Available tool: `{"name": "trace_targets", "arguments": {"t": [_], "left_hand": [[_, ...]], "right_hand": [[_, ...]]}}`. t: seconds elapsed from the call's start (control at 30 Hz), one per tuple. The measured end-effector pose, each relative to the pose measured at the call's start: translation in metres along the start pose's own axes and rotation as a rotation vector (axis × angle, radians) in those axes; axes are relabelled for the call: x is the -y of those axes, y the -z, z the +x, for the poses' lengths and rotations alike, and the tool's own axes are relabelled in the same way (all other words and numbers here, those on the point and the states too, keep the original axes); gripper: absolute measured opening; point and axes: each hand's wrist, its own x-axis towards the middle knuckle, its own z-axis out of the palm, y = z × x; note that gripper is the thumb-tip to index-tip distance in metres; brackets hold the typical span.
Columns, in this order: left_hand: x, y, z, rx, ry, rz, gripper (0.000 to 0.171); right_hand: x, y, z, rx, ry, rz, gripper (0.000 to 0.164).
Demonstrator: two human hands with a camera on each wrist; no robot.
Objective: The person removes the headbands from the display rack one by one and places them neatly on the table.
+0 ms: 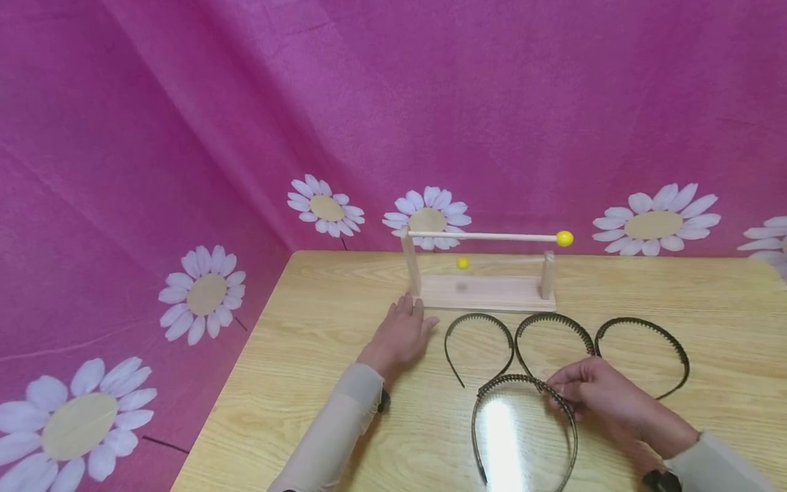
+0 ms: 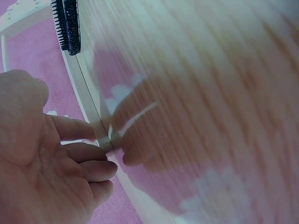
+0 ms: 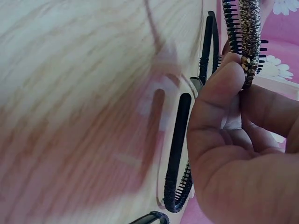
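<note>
My right hand [image 1: 605, 396] pinches one side of a toothed headband [image 1: 522, 378] between thumb and fingers, at the near middle of the table. Gold glitter covers this headband's outer face in the right wrist view, with black teeth along it. Beyond it lies a row of three dark toothed headbands: a left one [image 1: 479, 316], a middle one [image 1: 556, 316] and a right one [image 1: 676, 345]. My left hand [image 1: 399, 335] has its fingers loosely extended, fingertips right at the front left corner of a wooden stand [image 1: 486, 290]. Nothing is in its grasp.
The stand has two posts and two horizontal rods at different heights, ending in an upper yellow ball [image 1: 564, 238] and a lower yellow ball [image 1: 463, 263]. Behind the glossy wooden table [image 1: 307, 355] hangs a pink cloth [image 1: 522, 102] with white flowers.
</note>
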Motion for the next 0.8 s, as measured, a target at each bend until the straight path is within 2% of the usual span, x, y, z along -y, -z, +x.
{"name": "trace_targets", "arguments": {"t": [0.47,0.8], "left_hand": [[0.0,0.0,0.001,0.021,0.005,0.009,0.071],[-0.001,0.002,-0.001,0.055,0.027,-0.007,0.073]], "right_hand": [[-0.008,-0.008,-0.002,-0.07,-0.05,-0.016,0.022],[-0.009,-0.011,-0.003,-0.116,-0.035,-0.141,0.019]]}}
